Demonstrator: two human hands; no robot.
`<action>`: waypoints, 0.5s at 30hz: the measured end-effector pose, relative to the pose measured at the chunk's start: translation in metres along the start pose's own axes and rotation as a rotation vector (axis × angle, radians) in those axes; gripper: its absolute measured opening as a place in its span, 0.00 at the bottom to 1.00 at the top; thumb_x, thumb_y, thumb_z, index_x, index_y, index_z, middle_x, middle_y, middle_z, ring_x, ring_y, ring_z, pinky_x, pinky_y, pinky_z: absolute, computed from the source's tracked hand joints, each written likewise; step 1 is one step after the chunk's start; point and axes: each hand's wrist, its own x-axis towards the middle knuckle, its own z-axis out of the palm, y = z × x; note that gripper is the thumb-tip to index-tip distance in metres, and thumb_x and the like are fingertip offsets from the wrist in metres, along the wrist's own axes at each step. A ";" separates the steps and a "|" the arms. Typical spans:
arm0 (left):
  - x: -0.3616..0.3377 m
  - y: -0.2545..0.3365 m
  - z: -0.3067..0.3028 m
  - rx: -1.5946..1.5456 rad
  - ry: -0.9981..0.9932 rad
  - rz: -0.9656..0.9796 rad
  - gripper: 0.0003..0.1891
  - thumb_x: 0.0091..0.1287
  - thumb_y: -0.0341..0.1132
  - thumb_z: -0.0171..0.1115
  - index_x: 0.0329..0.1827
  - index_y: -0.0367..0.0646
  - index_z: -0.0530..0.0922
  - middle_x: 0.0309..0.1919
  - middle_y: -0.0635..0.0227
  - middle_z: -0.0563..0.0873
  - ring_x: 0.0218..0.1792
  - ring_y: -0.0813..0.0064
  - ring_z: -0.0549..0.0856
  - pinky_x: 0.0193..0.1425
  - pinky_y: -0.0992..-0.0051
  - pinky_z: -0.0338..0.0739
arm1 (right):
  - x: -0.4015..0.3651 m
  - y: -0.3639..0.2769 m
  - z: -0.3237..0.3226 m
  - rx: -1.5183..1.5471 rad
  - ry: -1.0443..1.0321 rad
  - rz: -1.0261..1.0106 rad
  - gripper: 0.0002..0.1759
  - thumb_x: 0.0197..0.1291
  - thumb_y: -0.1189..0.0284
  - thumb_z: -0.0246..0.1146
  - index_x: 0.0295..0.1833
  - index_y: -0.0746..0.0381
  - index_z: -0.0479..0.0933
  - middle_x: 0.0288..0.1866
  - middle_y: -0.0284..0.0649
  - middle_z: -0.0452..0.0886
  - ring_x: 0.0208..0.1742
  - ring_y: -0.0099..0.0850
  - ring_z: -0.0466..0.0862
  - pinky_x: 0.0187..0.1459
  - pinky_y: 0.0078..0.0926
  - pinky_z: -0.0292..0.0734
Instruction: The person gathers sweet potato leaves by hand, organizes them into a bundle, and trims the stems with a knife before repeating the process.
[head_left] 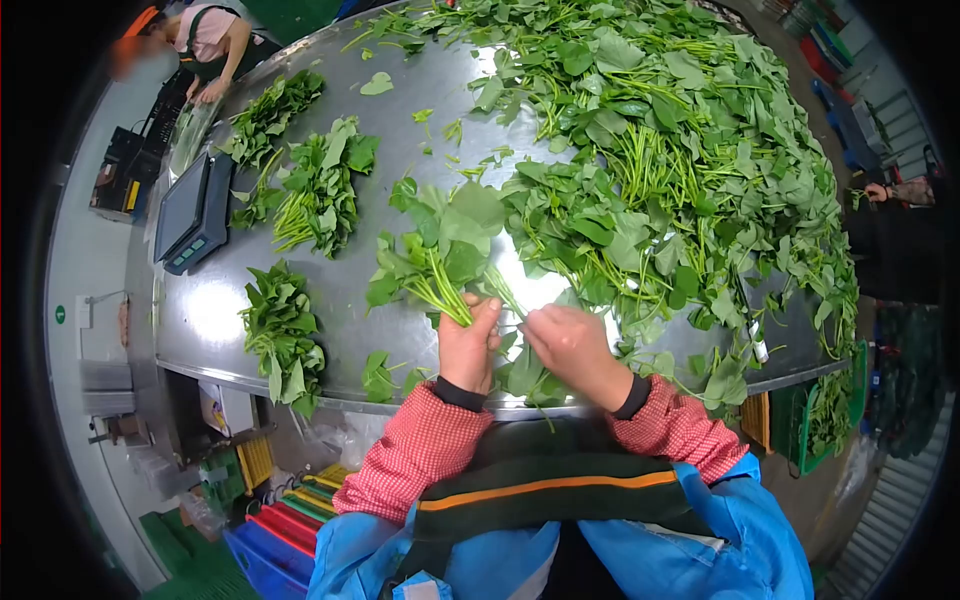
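Observation:
My left hand (470, 342) is closed around the stems of a bunch of leafy greens (440, 262), whose leaves point away from me. Just to its right, my right hand (572, 345) pinches the lower end of a pale green stem (503, 290) that slants up toward the bunch. Both hands are over the near part of a metal table (400, 120). Beyond and right of my right hand spreads a large heap of loose greens (660, 170). A few loose leaves lie under and beside my hands.
Separate bunches lie on the left: one near the edge (282, 335), one farther back (325, 190). A digital scale (195, 215) stands at the far left. A person (215, 40) works at the back left; another person's hand (877, 192) shows at right. Crates (275, 540) sit below.

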 end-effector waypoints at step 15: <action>0.024 0.012 -0.016 -0.218 -0.015 -0.165 0.07 0.67 0.27 0.61 0.40 0.42 0.69 0.37 0.64 0.82 0.18 0.90 0.66 0.19 0.89 0.61 | -0.009 -0.016 -0.025 0.222 -0.132 -0.036 0.09 0.54 0.71 0.63 0.28 0.58 0.69 0.21 0.38 0.70 0.23 0.36 0.76 0.24 0.33 0.71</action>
